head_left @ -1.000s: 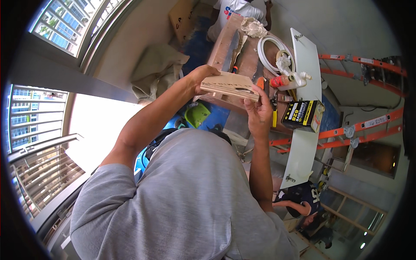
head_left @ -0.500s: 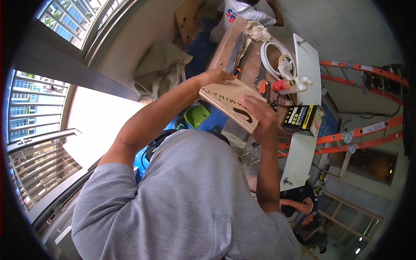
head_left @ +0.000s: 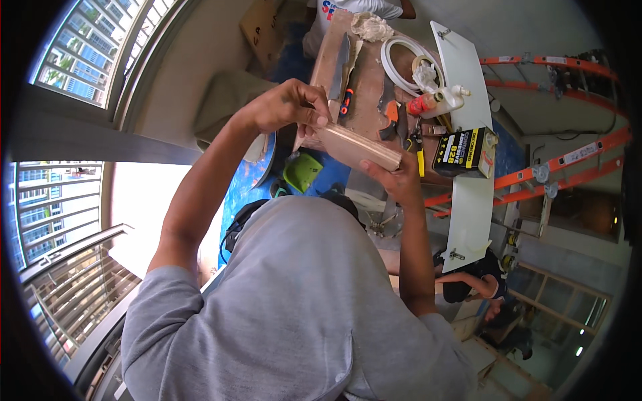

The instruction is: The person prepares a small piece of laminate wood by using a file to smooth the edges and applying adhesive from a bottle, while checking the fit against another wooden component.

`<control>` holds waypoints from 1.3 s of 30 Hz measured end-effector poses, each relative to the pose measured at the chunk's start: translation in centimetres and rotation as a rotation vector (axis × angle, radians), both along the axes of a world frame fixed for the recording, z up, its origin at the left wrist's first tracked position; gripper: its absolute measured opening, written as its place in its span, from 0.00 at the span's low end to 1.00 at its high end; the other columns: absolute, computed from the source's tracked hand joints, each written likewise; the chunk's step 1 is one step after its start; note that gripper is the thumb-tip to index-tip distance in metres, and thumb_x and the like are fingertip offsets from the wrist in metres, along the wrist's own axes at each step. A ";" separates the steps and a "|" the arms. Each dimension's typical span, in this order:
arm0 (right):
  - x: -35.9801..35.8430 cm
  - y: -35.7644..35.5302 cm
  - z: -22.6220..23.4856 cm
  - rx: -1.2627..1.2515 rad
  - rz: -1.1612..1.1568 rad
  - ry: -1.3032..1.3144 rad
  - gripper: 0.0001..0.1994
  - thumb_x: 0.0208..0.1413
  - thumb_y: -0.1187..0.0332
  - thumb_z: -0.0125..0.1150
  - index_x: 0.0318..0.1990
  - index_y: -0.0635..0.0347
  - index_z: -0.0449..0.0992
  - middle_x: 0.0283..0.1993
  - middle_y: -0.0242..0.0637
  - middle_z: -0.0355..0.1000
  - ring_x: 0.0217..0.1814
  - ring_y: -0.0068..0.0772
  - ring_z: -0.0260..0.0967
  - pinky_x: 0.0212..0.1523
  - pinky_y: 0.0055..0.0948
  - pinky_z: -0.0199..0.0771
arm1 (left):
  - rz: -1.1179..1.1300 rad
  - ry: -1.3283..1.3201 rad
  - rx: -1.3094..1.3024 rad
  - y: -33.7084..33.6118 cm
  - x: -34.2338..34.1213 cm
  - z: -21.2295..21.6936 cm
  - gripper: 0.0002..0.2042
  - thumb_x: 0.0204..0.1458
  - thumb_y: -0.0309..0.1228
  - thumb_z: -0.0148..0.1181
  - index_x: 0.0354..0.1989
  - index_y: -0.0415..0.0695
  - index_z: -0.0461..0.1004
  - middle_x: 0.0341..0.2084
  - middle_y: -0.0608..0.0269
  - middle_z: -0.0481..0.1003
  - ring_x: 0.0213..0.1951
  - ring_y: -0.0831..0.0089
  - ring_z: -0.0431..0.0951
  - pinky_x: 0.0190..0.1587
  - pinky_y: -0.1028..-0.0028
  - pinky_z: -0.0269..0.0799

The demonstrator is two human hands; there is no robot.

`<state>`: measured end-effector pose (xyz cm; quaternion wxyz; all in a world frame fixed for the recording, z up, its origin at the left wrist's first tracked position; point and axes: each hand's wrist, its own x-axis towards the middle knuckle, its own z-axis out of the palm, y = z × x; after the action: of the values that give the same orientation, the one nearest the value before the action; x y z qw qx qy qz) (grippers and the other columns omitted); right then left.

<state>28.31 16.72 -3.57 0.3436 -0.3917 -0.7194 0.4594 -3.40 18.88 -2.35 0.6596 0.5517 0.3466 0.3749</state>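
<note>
The person holds a flat wooden piece [head_left: 358,147] up in front of the chest, above the workbench [head_left: 364,93], its long axis running from upper left down to lower right. The left hand [head_left: 287,107] pinches the upper end with thumb and fingers closed on it. The right hand [head_left: 398,180] cups the lower end from beneath, fingers curled at the edge, both hands equally near.

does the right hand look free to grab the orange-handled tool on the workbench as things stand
Probably not right away. The right hand is cupped under the far end of the wooden board, which the left hand also holds. The orange-handled tool lies uncovered just beyond the board.
</note>
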 end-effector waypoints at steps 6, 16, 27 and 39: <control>0.1 -0.4 -0.3 -0.107 0.012 0.009 0.16 0.54 0.69 0.77 0.45 0.71 0.82 0.39 0.40 0.82 0.40 0.24 0.78 0.43 0.28 0.78 | 0.048 0.292 -0.003 0.3 1.0 -0.6 0.07 0.59 0.29 0.65 0.32 0.37 0.79 0.27 0.67 0.74 0.26 0.76 0.76 0.30 0.74 0.73; 0.9 -0.3 -0.6 -0.127 -0.087 0.006 0.15 0.54 0.70 0.77 0.45 0.69 0.82 0.40 0.39 0.83 0.40 0.24 0.79 0.45 0.28 0.79 | 0.484 0.078 -0.032 0.2 3.1 -3.4 0.15 0.69 0.34 0.53 0.29 0.42 0.70 0.21 0.61 0.71 0.25 0.74 0.73 0.29 0.73 0.68; 0.5 0.7 1.9 0.216 -0.106 -0.051 0.17 0.53 0.73 0.77 0.50 0.64 0.82 0.43 0.42 0.83 0.42 0.31 0.81 0.45 0.28 0.80 | 0.311 0.039 0.067 -0.4 2.0 1.0 0.13 0.65 0.38 0.62 0.42 0.40 0.78 0.30 0.71 0.76 0.28 0.82 0.75 0.29 0.77 0.71; 0.2 1.2 2.3 0.726 0.005 -0.326 0.24 0.46 0.74 0.69 0.55 0.59 0.82 0.55 0.41 0.81 0.55 0.47 0.80 0.56 0.41 0.81 | 0.193 -0.079 -0.042 -0.4 1.7 0.5 0.09 0.61 0.25 0.65 0.46 0.33 0.77 0.37 0.56 0.81 0.37 0.72 0.84 0.43 0.72 0.82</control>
<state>28.49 17.87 -1.31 0.3397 -0.3106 -0.8812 0.1078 -1.75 18.52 -1.87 0.6450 0.4864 0.3796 0.4508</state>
